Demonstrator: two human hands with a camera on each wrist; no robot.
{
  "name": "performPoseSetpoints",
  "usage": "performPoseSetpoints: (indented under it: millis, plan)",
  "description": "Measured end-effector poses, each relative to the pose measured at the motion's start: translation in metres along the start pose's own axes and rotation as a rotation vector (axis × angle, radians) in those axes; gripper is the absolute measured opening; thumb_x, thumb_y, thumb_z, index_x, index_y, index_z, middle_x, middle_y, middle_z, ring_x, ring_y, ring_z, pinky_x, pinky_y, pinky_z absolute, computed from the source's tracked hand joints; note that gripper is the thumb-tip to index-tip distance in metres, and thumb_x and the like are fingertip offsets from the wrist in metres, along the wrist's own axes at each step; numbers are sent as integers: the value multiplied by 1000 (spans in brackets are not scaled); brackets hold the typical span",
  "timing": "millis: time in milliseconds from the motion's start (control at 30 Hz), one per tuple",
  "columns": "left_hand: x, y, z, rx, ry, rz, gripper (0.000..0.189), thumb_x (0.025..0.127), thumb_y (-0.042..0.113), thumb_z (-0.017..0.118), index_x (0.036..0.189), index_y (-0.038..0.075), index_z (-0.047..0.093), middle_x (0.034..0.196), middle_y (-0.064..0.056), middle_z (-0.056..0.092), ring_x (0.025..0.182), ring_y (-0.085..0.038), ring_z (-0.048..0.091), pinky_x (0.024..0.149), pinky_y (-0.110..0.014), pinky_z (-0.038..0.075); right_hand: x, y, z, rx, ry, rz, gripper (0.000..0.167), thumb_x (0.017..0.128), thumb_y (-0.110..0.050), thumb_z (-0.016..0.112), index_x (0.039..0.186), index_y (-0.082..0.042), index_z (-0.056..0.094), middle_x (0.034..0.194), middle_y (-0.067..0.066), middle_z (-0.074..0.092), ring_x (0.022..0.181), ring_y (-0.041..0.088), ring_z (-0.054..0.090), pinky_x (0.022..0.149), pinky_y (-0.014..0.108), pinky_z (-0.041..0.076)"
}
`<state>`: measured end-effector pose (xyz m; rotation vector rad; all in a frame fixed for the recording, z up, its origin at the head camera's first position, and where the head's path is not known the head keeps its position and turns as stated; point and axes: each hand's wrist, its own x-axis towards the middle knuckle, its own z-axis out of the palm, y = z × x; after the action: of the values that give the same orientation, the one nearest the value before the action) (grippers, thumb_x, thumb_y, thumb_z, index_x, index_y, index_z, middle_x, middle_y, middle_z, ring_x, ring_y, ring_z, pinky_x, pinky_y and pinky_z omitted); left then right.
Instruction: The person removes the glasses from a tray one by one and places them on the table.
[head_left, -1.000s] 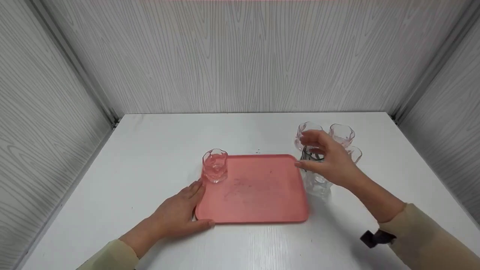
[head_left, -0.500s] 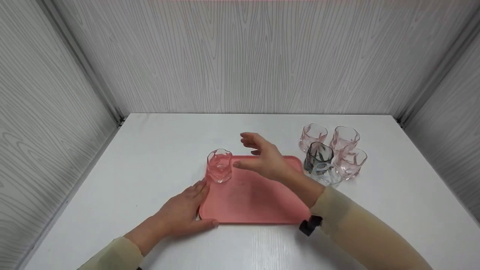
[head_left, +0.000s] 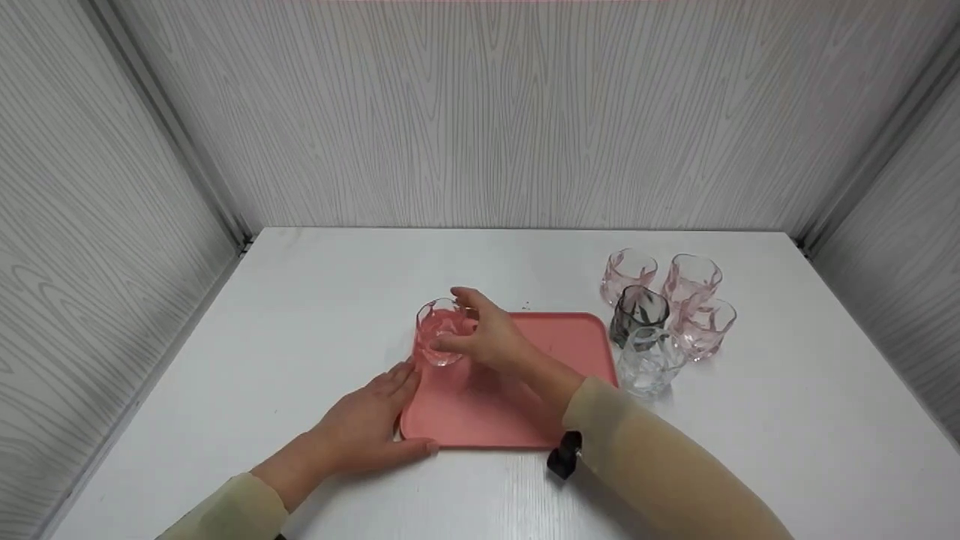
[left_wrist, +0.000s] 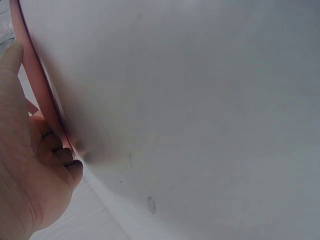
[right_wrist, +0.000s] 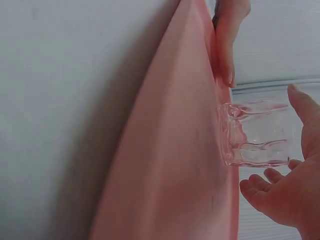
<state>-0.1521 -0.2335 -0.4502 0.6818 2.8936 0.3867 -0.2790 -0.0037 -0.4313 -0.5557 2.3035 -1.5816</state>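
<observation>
A pink tray (head_left: 525, 405) lies on the white table. A faceted drinking glass (head_left: 433, 322) stands upright at its far left corner. My left hand (head_left: 367, 427) holds the tray's near left corner, its thumb along the front rim and its fingers at the left side. In the left wrist view, the fingers (left_wrist: 62, 157) bend against the tray's rim (left_wrist: 37, 75). My right hand (head_left: 491, 337) is around the glass from the right. The right wrist view shows the glass (right_wrist: 260, 135) between thumb and fingers, with gaps beside both; contact near the rim is unclear.
To the right of the tray stand several more glasses: three pinkish ones at the back, including a pink glass (head_left: 691, 277), a dark grey glass (head_left: 640, 315), and a clear glass (head_left: 649, 367) nearest me. Wood-grain panels (head_left: 480, 112) enclose the table at the back and sides.
My right hand has moved left from the grey and clear glasses, across the tray, to the glass at its far left corner. My left hand stays at the tray's corner.
</observation>
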Motion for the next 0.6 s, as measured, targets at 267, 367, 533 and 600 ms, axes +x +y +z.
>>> performPoseSetpoints:
  millis: [267,367,533,600]
  plan:
    - [-1,0,0,-4,10,3,116,92,85,51,167,-1,25,175,-17,20,160,-33,23,123,-53,34,4,6,8,22,13,22,88,85,-28,93,159,-19,46,155,6,55,138,23,55,107,37,53]
    - [-1,0,0,-4,14,8,116,92,84,52,166,-1,25,174,-18,20,160,-33,23,123,-53,33,4,6,10,35,25,23,86,86,-27,93,158,-17,47,151,5,57,135,22,56,107,36,53]
    - [-1,1,-1,-5,15,7,115,93,83,52,166,-1,25,174,-19,21,160,-33,23,124,-53,33,3,5,10,35,46,29,82,85,-28,93,154,-16,50,144,2,61,131,20,58,105,35,54]
    - [-1,1,-1,-7,15,5,115,93,83,53,166,-2,25,174,-19,21,160,-33,23,124,-53,33,2,5,9,28,47,20,79,85,-27,93,151,-15,52,141,2,62,130,20,58,105,35,54]
